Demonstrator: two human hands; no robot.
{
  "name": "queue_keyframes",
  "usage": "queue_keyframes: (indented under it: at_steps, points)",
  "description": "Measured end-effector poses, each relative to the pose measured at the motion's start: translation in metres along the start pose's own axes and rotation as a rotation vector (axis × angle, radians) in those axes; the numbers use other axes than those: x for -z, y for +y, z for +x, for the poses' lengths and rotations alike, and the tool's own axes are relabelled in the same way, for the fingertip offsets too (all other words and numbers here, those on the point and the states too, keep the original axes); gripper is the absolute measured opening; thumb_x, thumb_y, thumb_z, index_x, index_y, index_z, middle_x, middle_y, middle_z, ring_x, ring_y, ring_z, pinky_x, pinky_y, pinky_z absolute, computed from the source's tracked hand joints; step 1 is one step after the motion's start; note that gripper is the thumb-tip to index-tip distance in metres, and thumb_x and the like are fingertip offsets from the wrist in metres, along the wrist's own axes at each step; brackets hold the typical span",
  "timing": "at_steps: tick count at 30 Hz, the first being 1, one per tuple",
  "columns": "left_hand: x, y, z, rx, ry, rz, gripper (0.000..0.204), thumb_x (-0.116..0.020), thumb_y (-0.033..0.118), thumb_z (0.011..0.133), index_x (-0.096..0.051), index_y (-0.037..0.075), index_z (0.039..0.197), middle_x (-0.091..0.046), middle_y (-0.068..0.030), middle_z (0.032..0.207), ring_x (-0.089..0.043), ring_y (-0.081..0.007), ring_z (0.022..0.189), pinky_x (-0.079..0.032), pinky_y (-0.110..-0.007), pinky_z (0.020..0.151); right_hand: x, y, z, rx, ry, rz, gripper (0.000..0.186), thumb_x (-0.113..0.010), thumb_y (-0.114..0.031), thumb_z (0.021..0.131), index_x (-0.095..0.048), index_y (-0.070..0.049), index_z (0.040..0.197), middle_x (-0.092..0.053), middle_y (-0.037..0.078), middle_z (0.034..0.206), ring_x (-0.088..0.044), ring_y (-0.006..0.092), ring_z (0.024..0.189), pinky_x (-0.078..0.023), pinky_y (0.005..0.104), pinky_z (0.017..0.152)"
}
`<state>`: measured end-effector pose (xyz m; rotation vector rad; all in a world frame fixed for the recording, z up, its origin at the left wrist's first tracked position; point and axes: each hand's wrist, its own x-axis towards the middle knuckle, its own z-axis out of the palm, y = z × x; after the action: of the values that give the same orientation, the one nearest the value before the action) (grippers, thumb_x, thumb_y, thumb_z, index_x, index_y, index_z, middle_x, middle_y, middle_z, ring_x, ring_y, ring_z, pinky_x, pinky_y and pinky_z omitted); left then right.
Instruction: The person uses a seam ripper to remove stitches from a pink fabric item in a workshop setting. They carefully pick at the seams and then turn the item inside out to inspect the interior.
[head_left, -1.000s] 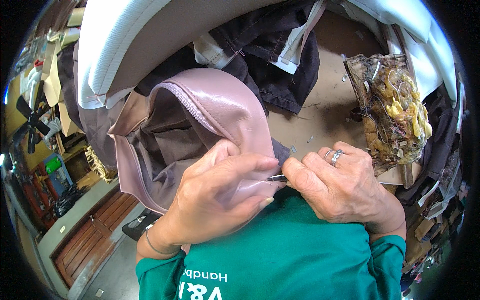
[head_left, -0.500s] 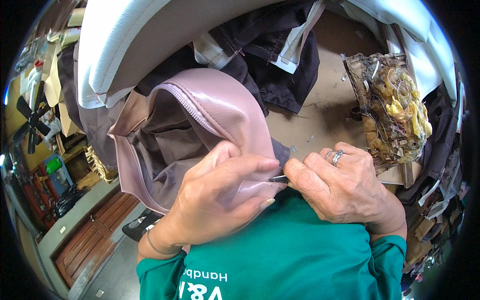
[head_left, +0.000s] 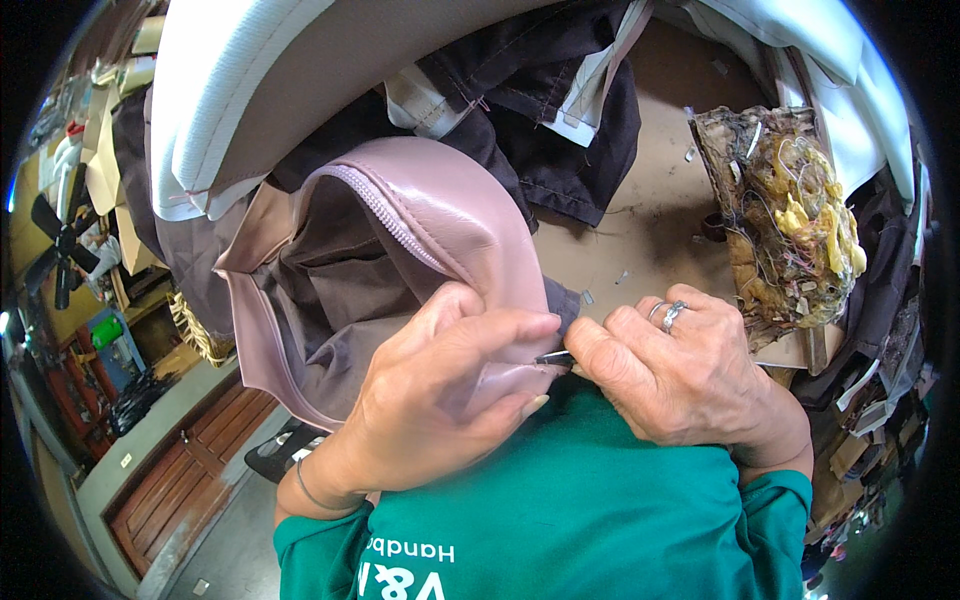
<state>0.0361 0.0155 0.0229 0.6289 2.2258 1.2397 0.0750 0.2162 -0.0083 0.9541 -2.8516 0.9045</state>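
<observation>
A pink leather-like bag (head_left: 470, 200) with a zipper (head_left: 395, 225) round its gaping mouth and a dark grey-brown lining (head_left: 350, 300) lies against my front. My left hand (head_left: 450, 380) grips the bag's lower right edge, thumb on one side and fingers on the other. Close beside it, my right hand (head_left: 660, 365), with rings on one finger, pinches a thin dark metal tool (head_left: 553, 358). The tool's tip touches the pink edge next to my left fingertips. Most of the tool is hidden in my right fingers, so its kind does not show.
A tan work surface (head_left: 650, 230) holds scattered scraps. On its right stands a board (head_left: 790, 220) crusted with yellow glue and threads. White bag pieces (head_left: 230, 110) and dark fabric (head_left: 560, 150) pile up at the far side. A black fan (head_left: 65, 235) is far left.
Both hands keep almost the same place and grip. The tool's tip sits very slightly further left on the pink edge.
</observation>
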Motion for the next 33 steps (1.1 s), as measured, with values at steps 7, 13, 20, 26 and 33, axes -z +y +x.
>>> queue_keyframes:
  at_steps: [7,13,20,26,33]
  points:
    - [-0.0038,-0.0061,-0.0034,0.002,0.045,-0.117,0.050,-0.072,-0.004,0.057,-0.060,0.005,0.105,-0.050,-0.0083,0.075,-0.049,-0.0198,0.069,-0.041,-0.027,0.060,0.0028,0.0014,-0.0029,-0.025,-0.014,0.110,0.034,-0.067,-0.015,0.064,-0.055,-0.004,0.093,-0.042,0.001,0.059,-0.046,0.0139,0.047,-0.034,0.0278,0.043]
    - [-0.0041,-0.0044,-0.0043,0.011,0.040,-0.115,0.051,-0.072,-0.004,0.057,-0.059,0.004,0.105,-0.051,-0.0083,0.077,-0.049,-0.0193,0.069,-0.041,-0.027,0.061,0.0023,-0.0016,-0.0022,-0.040,0.004,0.106,0.033,-0.067,-0.015,0.064,-0.055,-0.004,0.093,-0.042,0.001,0.058,-0.046,0.0136,0.046,-0.033,0.0277,0.043]
    - [-0.0051,-0.0039,-0.0050,0.020,0.037,-0.113,0.052,-0.072,-0.004,0.057,-0.059,0.005,0.106,-0.050,-0.0090,0.077,-0.049,-0.0203,0.069,-0.041,-0.028,0.061,0.0015,-0.0027,-0.0018,-0.026,0.006,0.081,0.031,-0.066,-0.015,0.065,-0.055,-0.005,0.092,-0.041,0.000,0.058,-0.045,0.0124,0.046,-0.032,0.0273,0.042]
    - [-0.0040,-0.0039,-0.0024,-0.024,0.025,-0.069,0.053,-0.072,-0.004,0.057,-0.058,0.005,0.107,-0.049,-0.0092,0.076,-0.048,-0.0210,0.068,-0.041,-0.028,0.061,0.0000,-0.0031,-0.0020,-0.013,0.019,0.044,0.029,-0.064,-0.016,0.065,-0.055,-0.005,0.091,-0.040,0.000,0.058,-0.044,0.0116,0.045,-0.031,0.0264,0.043]
    - [-0.0050,-0.0030,-0.0037,0.010,0.029,-0.086,0.054,-0.072,-0.004,0.057,-0.057,0.005,0.108,-0.049,-0.0094,0.078,-0.048,-0.0210,0.070,-0.041,-0.028,0.062,0.0012,-0.0047,-0.0020,0.020,0.004,-0.018,0.028,-0.064,-0.016,0.065,-0.056,-0.005,0.090,-0.041,0.000,0.060,-0.044,0.0110,0.046,-0.031,0.0263,0.043]
